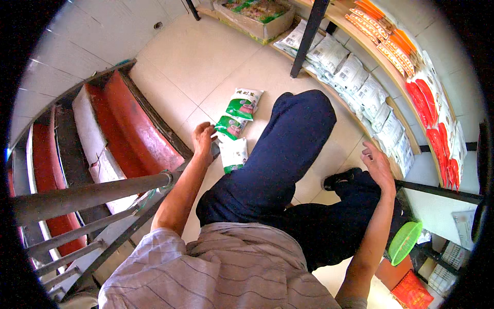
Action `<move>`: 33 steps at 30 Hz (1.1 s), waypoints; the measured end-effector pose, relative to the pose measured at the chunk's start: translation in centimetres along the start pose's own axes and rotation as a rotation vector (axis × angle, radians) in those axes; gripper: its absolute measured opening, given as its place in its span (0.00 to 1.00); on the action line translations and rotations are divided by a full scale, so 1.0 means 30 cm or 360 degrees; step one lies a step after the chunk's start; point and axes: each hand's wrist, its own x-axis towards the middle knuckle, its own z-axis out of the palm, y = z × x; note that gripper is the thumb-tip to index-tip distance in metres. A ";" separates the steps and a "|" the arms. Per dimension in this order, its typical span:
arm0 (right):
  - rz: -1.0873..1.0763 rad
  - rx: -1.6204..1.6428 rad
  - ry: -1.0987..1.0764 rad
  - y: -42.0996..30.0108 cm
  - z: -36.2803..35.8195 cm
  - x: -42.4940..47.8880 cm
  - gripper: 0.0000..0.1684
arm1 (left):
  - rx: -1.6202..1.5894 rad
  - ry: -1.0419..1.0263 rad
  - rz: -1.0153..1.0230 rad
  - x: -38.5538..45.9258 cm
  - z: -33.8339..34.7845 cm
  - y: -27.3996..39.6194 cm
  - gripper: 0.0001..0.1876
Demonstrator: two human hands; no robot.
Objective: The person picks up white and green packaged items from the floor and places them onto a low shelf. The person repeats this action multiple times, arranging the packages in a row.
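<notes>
Three green-and-white plastic packets lie in a row on the tiled floor before my bent knee: a far packet (244, 104), a middle packet (230, 126) and a near packet (233, 155). The middle one touches or slightly overlaps its neighbour. My left hand (204, 139) is just left of the near and middle packets, its fingers partly curled and nothing seen in them. Out to the right, my right hand (377, 164) hangs with loosely spread fingers beside the shelf of white packets (361, 83), holding nothing.
Steps with red risers (131, 127) and a metal railing (96, 193) stand at left. On the right, a wooden shelf (386, 54) on black posts holds orange and red packets. A green plastic basket (405, 243) is at lower right, a planter-like box (270, 29) at the top.
</notes>
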 end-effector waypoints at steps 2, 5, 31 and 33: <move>0.0047 0.0179 -0.0064 0.045 -0.024 -0.006 0.25 | 0.0037 0.0049 -0.0175 0.011 -0.011 -0.081 0.19; 0.0146 0.0279 -0.0064 -0.013 -0.090 -0.042 0.24 | 0.0289 0.0025 -0.0250 0.055 -0.046 -0.177 0.19; 0.0477 -0.0170 0.0067 0.119 -0.085 -0.091 0.22 | 0.1574 -0.0229 -0.0058 0.636 0.257 -0.419 0.31; 0.0417 -0.0145 0.0077 0.103 -0.074 -0.059 0.22 | 0.1522 -0.0160 -0.0092 0.745 0.163 -0.457 0.32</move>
